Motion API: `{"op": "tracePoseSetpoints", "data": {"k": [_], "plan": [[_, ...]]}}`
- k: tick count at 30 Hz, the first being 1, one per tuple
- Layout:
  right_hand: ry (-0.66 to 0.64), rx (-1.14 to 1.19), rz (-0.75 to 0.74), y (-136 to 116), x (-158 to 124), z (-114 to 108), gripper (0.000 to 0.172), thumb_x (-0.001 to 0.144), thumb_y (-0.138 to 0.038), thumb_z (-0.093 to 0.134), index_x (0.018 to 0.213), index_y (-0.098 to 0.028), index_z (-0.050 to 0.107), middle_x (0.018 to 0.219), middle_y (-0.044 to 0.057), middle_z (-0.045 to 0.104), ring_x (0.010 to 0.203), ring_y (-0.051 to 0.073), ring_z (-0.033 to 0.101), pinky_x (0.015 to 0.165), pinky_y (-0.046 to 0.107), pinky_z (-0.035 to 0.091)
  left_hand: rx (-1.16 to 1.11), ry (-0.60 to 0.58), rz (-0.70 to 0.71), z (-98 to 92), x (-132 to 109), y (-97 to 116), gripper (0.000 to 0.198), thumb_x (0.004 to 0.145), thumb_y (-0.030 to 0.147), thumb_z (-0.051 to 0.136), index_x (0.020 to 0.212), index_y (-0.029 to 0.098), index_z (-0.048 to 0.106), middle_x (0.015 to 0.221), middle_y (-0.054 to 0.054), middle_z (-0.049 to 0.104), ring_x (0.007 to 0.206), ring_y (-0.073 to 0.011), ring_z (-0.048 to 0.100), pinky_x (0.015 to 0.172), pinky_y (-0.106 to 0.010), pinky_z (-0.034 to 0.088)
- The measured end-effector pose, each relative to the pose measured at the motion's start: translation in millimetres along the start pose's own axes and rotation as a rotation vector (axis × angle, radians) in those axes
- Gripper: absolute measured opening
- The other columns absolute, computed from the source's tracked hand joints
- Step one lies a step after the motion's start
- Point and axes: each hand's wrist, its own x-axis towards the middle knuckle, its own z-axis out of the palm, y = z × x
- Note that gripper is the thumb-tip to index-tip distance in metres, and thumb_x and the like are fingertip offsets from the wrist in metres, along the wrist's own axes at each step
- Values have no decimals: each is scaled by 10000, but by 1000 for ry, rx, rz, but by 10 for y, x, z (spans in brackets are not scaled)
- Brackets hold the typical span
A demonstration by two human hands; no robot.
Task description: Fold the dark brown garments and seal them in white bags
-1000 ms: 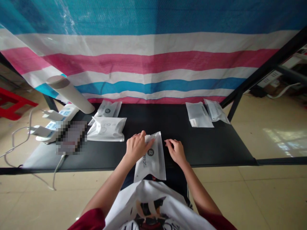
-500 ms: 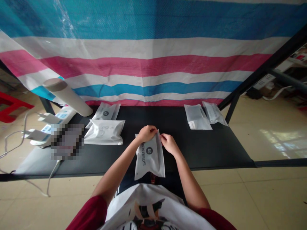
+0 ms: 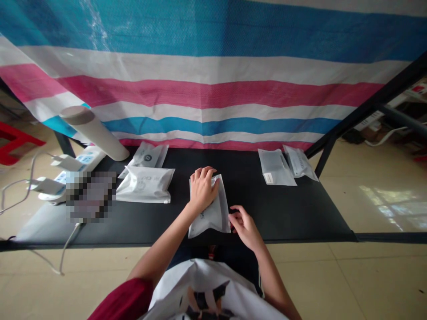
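Observation:
A white frosted zip pouch (image 3: 213, 218) with dark printed lettering lies in front of me on the black table, near its front edge. My left hand (image 3: 202, 189) rests flat on the pouch's upper part, fingers stretched out and covering most of the print. Beside the pouch's lower right edge is my right hand (image 3: 243, 224), its fingers loosely bent and apart. The thumb side is at the edge or just off it; I cannot tell whether it touches. Nothing shows in that hand.
Two similar pouches (image 3: 145, 184) lie to the left and two more (image 3: 276, 166) at the back right. A white bottle (image 3: 96, 133), a power strip (image 3: 80, 164) with plugged-in chargers and a blurred-out object (image 3: 91, 195) with a cable stand left. A striped sheet (image 3: 207, 93) hangs behind the black table (image 3: 287, 213).
My left hand has gone from gripping the pouch's top to lying flat on it. My right hand has moved down along the right edge from the top corner. The pouch lies flatter and farther forward.

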Motion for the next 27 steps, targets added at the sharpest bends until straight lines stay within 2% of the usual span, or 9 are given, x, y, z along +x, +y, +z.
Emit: {"op": "tracePoseSetpoints", "data": {"k": [2,4,8,12,14,20,24,27], "plan": [[37,90,5,23,78,-5,437,880,-574,533,1150,-230,552,843,25,649,675,170,641,525,264,518,-8,56,-12,-76,-259,-15,425,921,381,529,1303,196,523,1345,-138,534,1246,-333,426,1011,-505,378],[11,116,-3,45,177,7,412,900,-562,492,1100,-214,586,833,34,648,688,175,643,522,266,525,-36,50,-27,-87,-475,-67,481,908,357,537,1346,172,467,1367,-161,491,1258,-337,413,1019,-516,384],[-73,-61,-54,40,441,56,344,926,-452,455,1055,-197,646,776,42,655,648,186,633,496,264,503,-150,-8,-27,49,-690,-221,469,918,245,457,1375,161,395,1357,-165,471,1260,-298,436,1058,-513,382],[28,-285,-195,-52,714,121,289,900,-285,494,1120,-202,663,884,77,727,759,219,686,639,291,532,-262,5,-38,204,-683,-316,474,940,237,405,1403,156,347,1406,-170,417,1328,-274,410,1109,-486,370],[60,-356,-229,-114,809,146,267,889,-260,515,1094,-217,681,920,83,747,830,237,704,694,293,529,-298,15,-37,255,-661,-339,481,953,247,388,1419,144,327,1427,-184,399,1364,-275,391,1122,-483,369],[-91,-552,-177,-263,920,148,121,806,-263,656,870,-198,736,855,100,768,846,286,725,676,270,502,-289,8,30,368,-682,-404,521,983,289,366,1472,146,258,1492,-203,341,1441,-294,309,1156,-523,333],[-114,-447,-132,-265,915,105,135,758,-300,718,843,-198,744,826,74,770,860,303,721,693,289,517,-259,1,51,411,-697,-428,534,988,303,365,1480,122,264,1512,-222,322,1462,-308,276,1160,-534,327],[-43,-235,-140,-203,837,-52,220,767,-360,703,909,-198,742,850,56,769,882,301,712,747,328,540,-220,-6,50,408,-685,-421,558,989,321,368,1495,113,258,1517,-224,338,1456,-312,296,1160,-533,325]]}}
